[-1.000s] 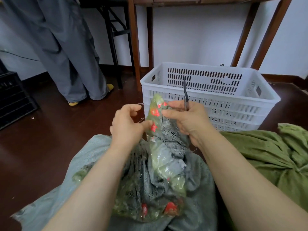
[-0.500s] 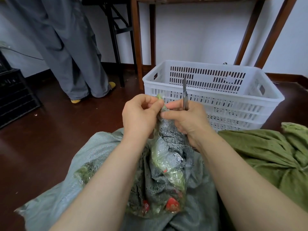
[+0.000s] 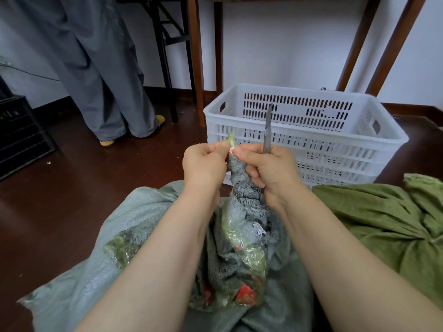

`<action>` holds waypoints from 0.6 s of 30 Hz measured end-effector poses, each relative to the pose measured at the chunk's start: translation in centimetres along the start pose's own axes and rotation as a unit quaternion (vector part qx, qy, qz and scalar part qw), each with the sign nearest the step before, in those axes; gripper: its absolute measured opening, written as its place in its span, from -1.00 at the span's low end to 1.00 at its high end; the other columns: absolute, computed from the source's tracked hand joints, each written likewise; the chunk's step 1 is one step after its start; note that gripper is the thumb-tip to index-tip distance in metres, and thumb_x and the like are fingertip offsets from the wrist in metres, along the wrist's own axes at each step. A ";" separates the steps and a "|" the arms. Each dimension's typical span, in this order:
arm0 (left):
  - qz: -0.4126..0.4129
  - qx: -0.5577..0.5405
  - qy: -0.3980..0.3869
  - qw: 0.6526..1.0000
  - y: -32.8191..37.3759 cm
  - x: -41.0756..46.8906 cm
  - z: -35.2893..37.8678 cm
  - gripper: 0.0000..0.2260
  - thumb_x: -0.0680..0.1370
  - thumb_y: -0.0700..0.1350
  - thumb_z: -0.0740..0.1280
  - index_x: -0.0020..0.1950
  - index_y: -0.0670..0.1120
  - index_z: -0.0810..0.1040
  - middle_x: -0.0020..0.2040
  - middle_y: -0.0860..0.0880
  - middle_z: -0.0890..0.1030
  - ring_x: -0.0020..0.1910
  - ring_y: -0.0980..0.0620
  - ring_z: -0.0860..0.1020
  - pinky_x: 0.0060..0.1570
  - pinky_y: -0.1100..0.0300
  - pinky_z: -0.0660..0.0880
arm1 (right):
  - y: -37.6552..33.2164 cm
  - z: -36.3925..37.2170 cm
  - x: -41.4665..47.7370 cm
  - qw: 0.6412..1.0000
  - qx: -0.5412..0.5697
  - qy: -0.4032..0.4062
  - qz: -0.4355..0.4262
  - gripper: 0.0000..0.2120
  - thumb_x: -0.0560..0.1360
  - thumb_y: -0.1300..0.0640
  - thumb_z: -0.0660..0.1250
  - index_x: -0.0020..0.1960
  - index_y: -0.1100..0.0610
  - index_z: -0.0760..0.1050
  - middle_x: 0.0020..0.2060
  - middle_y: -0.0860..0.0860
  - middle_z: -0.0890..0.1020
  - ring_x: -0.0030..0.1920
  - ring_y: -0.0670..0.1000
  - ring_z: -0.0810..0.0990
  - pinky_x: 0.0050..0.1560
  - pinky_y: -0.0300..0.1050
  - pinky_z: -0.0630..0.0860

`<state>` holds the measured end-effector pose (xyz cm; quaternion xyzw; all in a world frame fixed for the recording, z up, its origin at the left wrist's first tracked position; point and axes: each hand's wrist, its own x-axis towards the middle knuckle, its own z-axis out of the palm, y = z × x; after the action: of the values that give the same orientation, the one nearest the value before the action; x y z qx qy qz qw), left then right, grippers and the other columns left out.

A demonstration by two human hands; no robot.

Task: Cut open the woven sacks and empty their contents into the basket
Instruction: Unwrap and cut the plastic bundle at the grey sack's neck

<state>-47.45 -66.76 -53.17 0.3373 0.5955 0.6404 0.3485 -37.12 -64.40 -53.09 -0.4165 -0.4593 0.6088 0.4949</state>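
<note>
A grey woven sack (image 3: 79,279) lies open on the floor in front of me. Out of it rises a grey mesh bundle (image 3: 242,188) wrapped with clear plastic holding green and red contents (image 3: 244,291). My left hand (image 3: 203,164) pinches the bundle's twisted green top. My right hand (image 3: 271,168) grips the bundle's neck too, and holds a thin metal blade (image 3: 268,125) that points straight up. The white slotted basket (image 3: 306,140) stands just behind my hands, and nothing shows inside it. A green woven sack (image 3: 383,221) lies tied at the right.
A person in grey trousers (image 3: 100,75) stands at the back left. Wooden table legs (image 3: 196,58) and a black stool frame (image 3: 165,56) rise behind the basket. A black crate (image 3: 21,133) sits at the far left on the dark wooden floor (image 3: 72,183).
My left hand moved in from beside the bundle and pinched its top next to my right hand. The top, wide a second ago, is now squeezed to a narrow tip.
</note>
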 end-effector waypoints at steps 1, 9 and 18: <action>-0.001 0.003 -0.005 1.000 -0.1 0.1 0.0 -0.88 0.57 -0.18 0.32 -0.08 -0.13 0.65 -0.19 -0.12 0.66 -0.40 0.12 0.48 -0.31 0.24 0.41 | -0.1 -0.1 0.1 1.000 0.002 -0.004 0.004 -0.91 0.37 0.31 0.48 -0.17 0.24 0.57 -0.52 0.02 0.44 -0.63 -0.16 0.27 -0.65 -0.34 0.17; -0.035 0.013 -0.029 0.999 -0.5 0.5 -0.4 -0.85 0.57 -0.20 0.31 -0.09 -0.23 0.64 -0.18 -0.18 0.67 -0.35 0.00 0.50 -0.41 0.24 0.42 | -0.9 -1.1 0.2 0.997 -0.036 -0.037 0.052 -0.84 0.39 0.29 0.46 -0.14 0.31 0.49 -0.62 -0.06 0.42 -0.66 -0.14 0.17 -0.63 -0.29 0.00; -0.047 0.010 -0.140 0.989 1.1 -0.4 -1.2 -0.87 0.47 -0.22 0.42 0.00 -0.15 0.60 -0.16 -0.08 0.66 -0.34 0.12 0.58 -0.43 0.32 0.42 | -1.6 -2.3 0.6 0.996 -0.046 -0.033 0.068 -0.95 0.50 0.26 0.35 -0.07 0.24 0.49 -0.64 -0.06 0.38 -0.66 -0.14 0.22 -0.65 -0.34 0.06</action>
<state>-48.34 -67.80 -52.12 0.3983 0.5629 0.5636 0.4548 -34.63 -63.37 -52.08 -0.4493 -0.4733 0.6326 0.4171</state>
